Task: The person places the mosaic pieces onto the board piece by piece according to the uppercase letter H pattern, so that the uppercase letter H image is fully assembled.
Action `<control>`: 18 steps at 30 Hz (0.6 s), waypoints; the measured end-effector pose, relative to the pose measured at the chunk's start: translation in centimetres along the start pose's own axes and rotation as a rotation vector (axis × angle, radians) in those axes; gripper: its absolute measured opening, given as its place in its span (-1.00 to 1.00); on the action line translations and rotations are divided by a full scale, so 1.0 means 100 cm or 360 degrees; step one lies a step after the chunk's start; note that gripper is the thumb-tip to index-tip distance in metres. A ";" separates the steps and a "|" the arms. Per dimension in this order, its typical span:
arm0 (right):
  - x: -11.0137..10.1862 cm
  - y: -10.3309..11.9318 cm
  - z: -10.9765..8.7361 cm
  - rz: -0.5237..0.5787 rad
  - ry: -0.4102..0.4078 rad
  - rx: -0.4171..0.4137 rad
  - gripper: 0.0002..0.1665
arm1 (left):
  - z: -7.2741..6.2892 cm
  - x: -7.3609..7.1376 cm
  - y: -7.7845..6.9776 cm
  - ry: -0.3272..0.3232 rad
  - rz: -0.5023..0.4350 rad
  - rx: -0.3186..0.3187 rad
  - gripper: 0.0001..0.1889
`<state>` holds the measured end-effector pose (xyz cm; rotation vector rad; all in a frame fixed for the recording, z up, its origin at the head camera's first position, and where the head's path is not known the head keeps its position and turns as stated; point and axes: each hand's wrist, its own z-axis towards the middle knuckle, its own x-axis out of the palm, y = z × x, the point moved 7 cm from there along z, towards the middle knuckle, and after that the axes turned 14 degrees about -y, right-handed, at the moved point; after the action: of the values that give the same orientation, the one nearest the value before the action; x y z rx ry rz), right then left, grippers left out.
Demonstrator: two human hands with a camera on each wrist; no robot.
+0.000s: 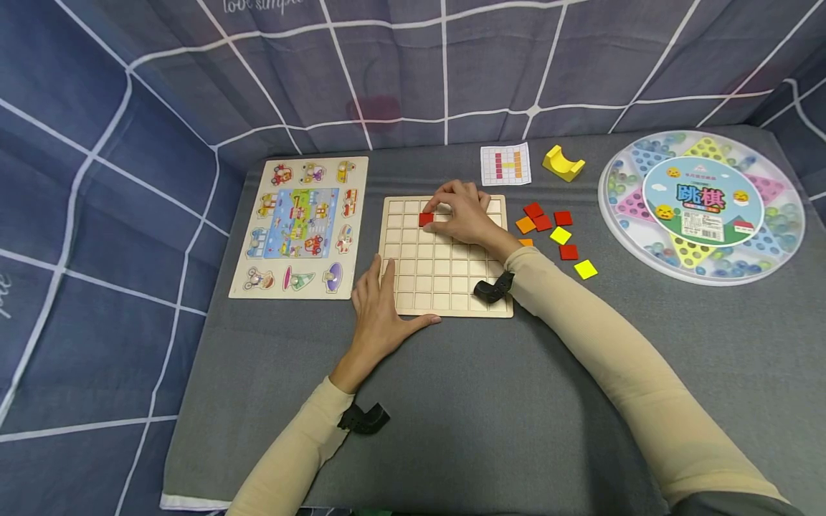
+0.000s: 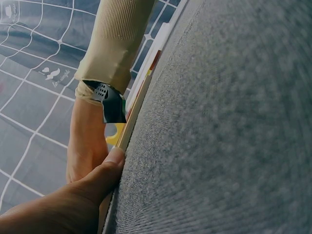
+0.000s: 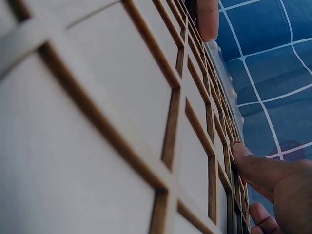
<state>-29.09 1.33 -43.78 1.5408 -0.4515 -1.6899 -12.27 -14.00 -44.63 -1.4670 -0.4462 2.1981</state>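
Left hand (image 1: 378,313) spread against a pale gridded board (image 1: 426,269); right hand (image 1: 463,217) seemingly pinching a flat red square (image 1: 425,219)

a square board (image 1: 422,269) of pale wood, cut into a grid of shallow square cells, lies flat on the counter (image 1: 490,408) at the centre of the frame. the left hand (image 1: 382,315) touches its lower left corner, fingers spread. a flat, glossy red tile (image 1: 426,219) sits at the grid's upper left part, its right side pinched by the fingers of the right hand (image 1: 466,215); whether it is fully seated in a cell cannot be told.
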 end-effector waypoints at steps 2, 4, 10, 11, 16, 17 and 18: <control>0.000 0.000 0.000 -0.0015 0.0004 -0.0003 -0.68 | 0.000 0.000 0.000 0.0001 0.0004 0.0001 0.31; 0.000 0.001 0.000 -0.0035 0.0013 -0.0013 -0.68 | 0.000 0.000 0.000 0.0006 0.0006 -0.0001 0.30; -0.001 0.004 -0.002 -0.0072 0.0060 -0.0073 -0.67 | -0.001 0.000 0.000 0.0014 0.0011 -0.0022 0.30; -0.002 0.005 -0.003 -0.0074 0.0062 -0.0085 -0.67 | -0.001 0.001 0.000 0.0016 0.0014 -0.0024 0.29; -0.004 0.006 -0.006 -0.0132 0.0100 -0.0176 -0.63 | -0.001 0.001 0.000 0.0034 0.0023 -0.0032 0.29; -0.005 0.006 -0.006 -0.0145 0.0114 -0.0195 -0.62 | -0.001 0.002 0.000 0.0037 0.0025 -0.0033 0.29; -0.005 0.006 -0.007 -0.0163 0.0130 -0.0215 -0.60 | -0.001 0.001 0.000 0.0041 0.0025 -0.0037 0.29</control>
<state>-28.26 1.50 -43.18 1.5496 -0.2148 -1.6917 -12.22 -13.90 -44.77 -1.5139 -0.4542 2.1907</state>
